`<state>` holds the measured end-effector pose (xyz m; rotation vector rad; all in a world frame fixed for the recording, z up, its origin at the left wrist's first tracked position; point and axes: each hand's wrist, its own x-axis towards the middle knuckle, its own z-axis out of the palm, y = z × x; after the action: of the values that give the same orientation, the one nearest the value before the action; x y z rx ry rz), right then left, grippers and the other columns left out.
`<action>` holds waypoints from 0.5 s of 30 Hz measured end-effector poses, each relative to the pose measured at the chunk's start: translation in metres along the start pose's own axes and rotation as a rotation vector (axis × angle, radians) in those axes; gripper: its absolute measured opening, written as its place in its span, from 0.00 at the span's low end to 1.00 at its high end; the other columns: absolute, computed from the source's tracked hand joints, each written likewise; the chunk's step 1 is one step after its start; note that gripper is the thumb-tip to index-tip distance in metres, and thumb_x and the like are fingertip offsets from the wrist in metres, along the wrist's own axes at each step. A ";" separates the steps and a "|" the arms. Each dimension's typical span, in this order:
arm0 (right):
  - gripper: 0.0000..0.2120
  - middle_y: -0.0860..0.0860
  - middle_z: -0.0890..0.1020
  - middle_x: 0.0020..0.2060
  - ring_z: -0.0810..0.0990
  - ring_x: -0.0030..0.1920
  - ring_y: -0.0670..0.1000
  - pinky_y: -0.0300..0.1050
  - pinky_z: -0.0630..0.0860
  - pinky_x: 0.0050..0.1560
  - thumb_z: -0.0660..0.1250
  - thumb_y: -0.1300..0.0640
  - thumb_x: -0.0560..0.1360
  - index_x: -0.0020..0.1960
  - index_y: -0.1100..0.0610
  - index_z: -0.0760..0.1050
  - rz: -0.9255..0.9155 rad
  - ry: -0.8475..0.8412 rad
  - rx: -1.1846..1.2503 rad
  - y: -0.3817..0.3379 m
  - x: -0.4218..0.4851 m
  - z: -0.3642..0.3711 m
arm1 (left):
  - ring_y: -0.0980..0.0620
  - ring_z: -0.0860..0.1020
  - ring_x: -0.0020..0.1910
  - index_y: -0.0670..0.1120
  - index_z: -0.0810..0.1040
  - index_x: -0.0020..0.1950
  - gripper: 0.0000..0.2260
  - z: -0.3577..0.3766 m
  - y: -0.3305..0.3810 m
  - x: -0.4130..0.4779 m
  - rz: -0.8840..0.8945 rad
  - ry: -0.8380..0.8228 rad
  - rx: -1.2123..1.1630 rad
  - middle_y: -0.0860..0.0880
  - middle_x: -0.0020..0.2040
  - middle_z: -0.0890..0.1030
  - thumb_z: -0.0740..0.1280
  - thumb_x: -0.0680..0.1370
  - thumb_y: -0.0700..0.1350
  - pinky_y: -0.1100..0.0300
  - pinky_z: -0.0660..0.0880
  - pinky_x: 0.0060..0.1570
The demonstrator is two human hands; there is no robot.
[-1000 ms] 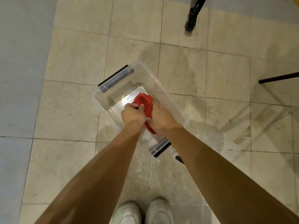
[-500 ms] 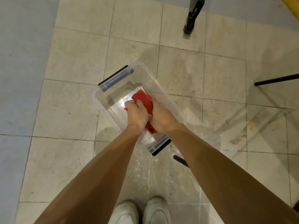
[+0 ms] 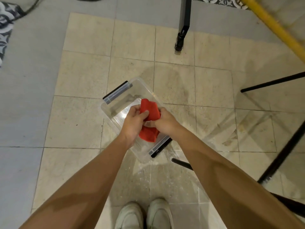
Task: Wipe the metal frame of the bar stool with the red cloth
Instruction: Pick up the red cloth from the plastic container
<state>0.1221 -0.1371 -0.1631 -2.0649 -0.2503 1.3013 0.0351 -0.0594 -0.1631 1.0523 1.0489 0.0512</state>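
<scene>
Both hands grip the crumpled red cloth (image 3: 151, 109): the left hand (image 3: 134, 120) curls round its upper part and the right hand (image 3: 165, 121) clutches its middle, above a clear plastic tub (image 3: 113, 111) on the tiled floor (image 3: 79, 123). The black metal stool legs (image 3: 283, 152) stand to the right, well apart.

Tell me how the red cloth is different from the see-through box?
The cloth is bright red; the box is clear, so the floor shows through. The cloth is soft and bunched, gripped by the left hand and right hand; the box is stiff, straight-sided, and sits on the floor. The bunched cloth looks smaller than the box. Both are in front of the person's shoes.
</scene>
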 end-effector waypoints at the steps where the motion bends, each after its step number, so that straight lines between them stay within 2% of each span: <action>1: 0.32 0.49 0.77 0.55 0.76 0.56 0.51 0.48 0.73 0.60 0.77 0.58 0.67 0.66 0.55 0.66 0.002 0.013 -0.005 -0.004 -0.012 -0.005 | 0.50 0.78 0.48 0.45 0.72 0.59 0.09 0.002 0.008 -0.011 0.012 -0.018 0.016 0.47 0.49 0.79 0.62 0.79 0.41 0.55 0.75 0.50; 4: 0.33 0.51 0.78 0.56 0.77 0.57 0.53 0.52 0.74 0.61 0.78 0.57 0.65 0.65 0.56 0.67 -0.002 0.057 0.009 -0.019 -0.047 -0.019 | 0.49 0.78 0.49 0.46 0.72 0.59 0.08 0.011 0.031 -0.041 0.055 -0.063 0.062 0.46 0.51 0.79 0.62 0.79 0.41 0.55 0.75 0.49; 6: 0.33 0.52 0.78 0.56 0.77 0.57 0.53 0.52 0.74 0.61 0.78 0.58 0.65 0.65 0.56 0.67 -0.018 0.106 0.043 -0.032 -0.082 -0.035 | 0.51 0.78 0.46 0.45 0.70 0.61 0.10 0.021 0.052 -0.070 0.091 -0.106 0.071 0.47 0.50 0.79 0.61 0.80 0.41 0.59 0.75 0.43; 8: 0.32 0.51 0.78 0.55 0.78 0.56 0.53 0.51 0.74 0.60 0.78 0.60 0.65 0.65 0.57 0.68 -0.028 0.126 0.074 -0.043 -0.117 -0.049 | 0.55 0.78 0.43 0.45 0.68 0.61 0.10 0.030 0.073 -0.100 0.123 -0.154 0.112 0.48 0.48 0.78 0.60 0.81 0.41 0.62 0.73 0.37; 11: 0.27 0.51 0.79 0.50 0.79 0.54 0.53 0.50 0.76 0.57 0.77 0.61 0.64 0.60 0.56 0.71 -0.049 0.199 0.098 -0.063 -0.186 -0.072 | 0.56 0.78 0.43 0.48 0.68 0.60 0.09 0.044 0.112 -0.162 0.166 -0.276 0.179 0.50 0.48 0.79 0.61 0.81 0.42 0.66 0.74 0.34; 12: 0.26 0.51 0.79 0.49 0.79 0.53 0.53 0.49 0.77 0.55 0.77 0.61 0.64 0.58 0.56 0.71 -0.063 0.228 0.100 -0.070 -0.210 -0.079 | 0.55 0.78 0.44 0.48 0.69 0.61 0.09 0.047 0.124 -0.185 0.188 -0.315 0.196 0.50 0.49 0.80 0.61 0.80 0.43 0.65 0.74 0.35; 15: 0.24 0.50 0.80 0.45 0.79 0.49 0.52 0.44 0.76 0.49 0.78 0.61 0.63 0.55 0.55 0.72 -0.132 0.318 0.094 -0.091 -0.280 -0.095 | 0.50 0.78 0.49 0.46 0.69 0.63 0.12 0.058 0.155 -0.248 0.274 -0.372 0.237 0.46 0.56 0.79 0.62 0.80 0.43 0.56 0.76 0.46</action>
<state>0.0851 -0.2465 0.1236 -2.0995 -0.1753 0.8749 0.0080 -0.1367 0.1231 1.3566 0.5792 -0.0478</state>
